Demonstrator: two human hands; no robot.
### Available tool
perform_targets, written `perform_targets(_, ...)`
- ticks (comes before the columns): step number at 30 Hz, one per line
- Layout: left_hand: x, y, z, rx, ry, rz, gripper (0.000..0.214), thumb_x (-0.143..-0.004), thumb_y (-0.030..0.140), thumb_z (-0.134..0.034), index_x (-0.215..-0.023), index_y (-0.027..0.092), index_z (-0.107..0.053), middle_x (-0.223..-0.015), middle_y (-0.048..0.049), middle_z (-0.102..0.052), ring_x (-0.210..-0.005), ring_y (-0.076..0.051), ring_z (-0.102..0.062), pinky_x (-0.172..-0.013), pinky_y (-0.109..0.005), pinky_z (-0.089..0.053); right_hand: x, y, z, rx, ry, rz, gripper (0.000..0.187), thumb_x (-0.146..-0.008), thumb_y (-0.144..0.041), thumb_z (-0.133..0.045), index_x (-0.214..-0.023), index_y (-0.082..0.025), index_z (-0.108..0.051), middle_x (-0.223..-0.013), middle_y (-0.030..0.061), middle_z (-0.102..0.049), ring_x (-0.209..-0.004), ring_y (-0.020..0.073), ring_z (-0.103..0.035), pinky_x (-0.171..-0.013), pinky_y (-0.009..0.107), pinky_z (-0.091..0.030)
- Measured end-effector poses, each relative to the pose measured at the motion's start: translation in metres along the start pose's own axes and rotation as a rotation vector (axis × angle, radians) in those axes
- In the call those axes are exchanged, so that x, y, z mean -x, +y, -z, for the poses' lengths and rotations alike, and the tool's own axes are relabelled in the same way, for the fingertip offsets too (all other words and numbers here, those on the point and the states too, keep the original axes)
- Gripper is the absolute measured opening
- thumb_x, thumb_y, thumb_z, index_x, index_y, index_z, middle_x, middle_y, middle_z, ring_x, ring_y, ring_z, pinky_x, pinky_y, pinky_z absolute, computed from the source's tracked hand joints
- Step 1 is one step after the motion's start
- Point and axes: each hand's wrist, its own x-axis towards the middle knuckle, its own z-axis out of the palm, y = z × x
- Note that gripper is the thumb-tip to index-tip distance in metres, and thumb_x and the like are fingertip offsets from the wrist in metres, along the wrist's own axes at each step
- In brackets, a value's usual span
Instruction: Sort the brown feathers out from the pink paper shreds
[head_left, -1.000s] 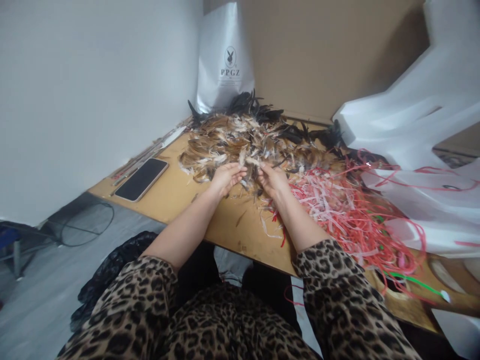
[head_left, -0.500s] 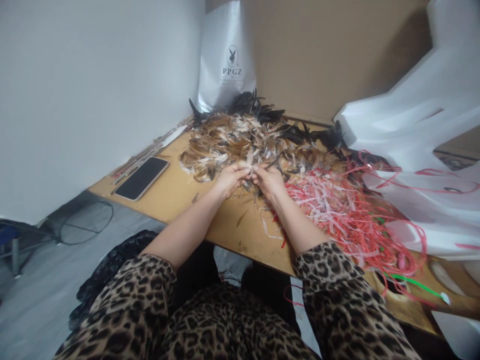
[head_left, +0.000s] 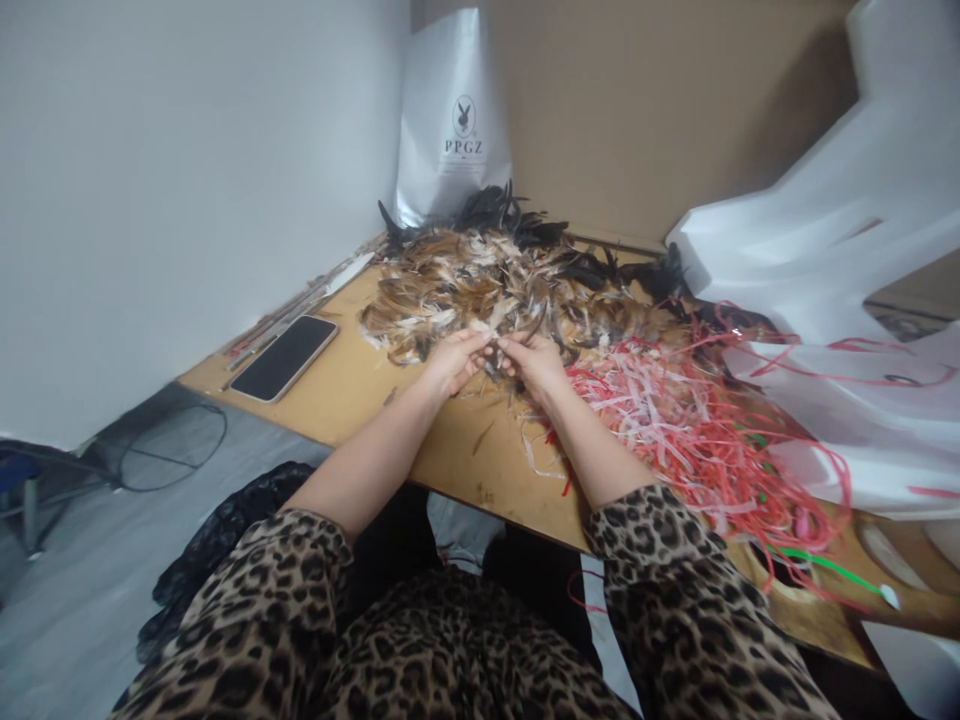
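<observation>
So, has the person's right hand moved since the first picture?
Yes. Judged against the phone lying on the table, the right hand has shifted slightly left, closer to the left hand.

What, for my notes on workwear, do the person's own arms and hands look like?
The left sleeve and right sleeve are leopard print, dark blotches on tan, leaving the left forearm and right forearm partly bare. The left hand and right hand are ungloved, with no watch or bracelet visible. The fingers look too small here to rule out rings.
</observation>
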Motion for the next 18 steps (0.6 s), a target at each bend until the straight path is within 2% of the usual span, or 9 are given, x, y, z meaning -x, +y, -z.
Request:
perform_targets(14,0.0026,0.0008,-0.0019,-0.034,-0.03,0.026,0.015,-0.063,0.012,-0.07,-0.064,0.009,-0.056,-0.052,0.0016,-0.052,-0.046,-0.002,-0.047,-0.042,-0.012,-0.032,0.0011,0.0006,0.0019,0.138,-0.005,0.026,0.031,-0.056,-0.042,-0.072,-0.064,-0.016,-0.056,-0.039,-0.0054,-0.049,-0.031,0.0052,-0.037,-0.032,0.018,-0.026)
perform_targets(18,0.0031,0.0015,-0.001,-0.041,-0.049,0.068,0.011,-0.065,0.007,-0.068,-0.074,0.007,-0.06,-0.057,-0.0003,-0.057,-0.049,-0.003,-0.05,-0.046,-0.011,-0.036,0.0002,0.0007,0.0039,0.102,-0.009,0.028,0.029,-0.056,-0.039,-0.073,-0.064,-0.017,-0.056,-0.04,-0.0055,-0.05,-0.032,0.0048,-0.036,-0.032,0.018,-0.025)
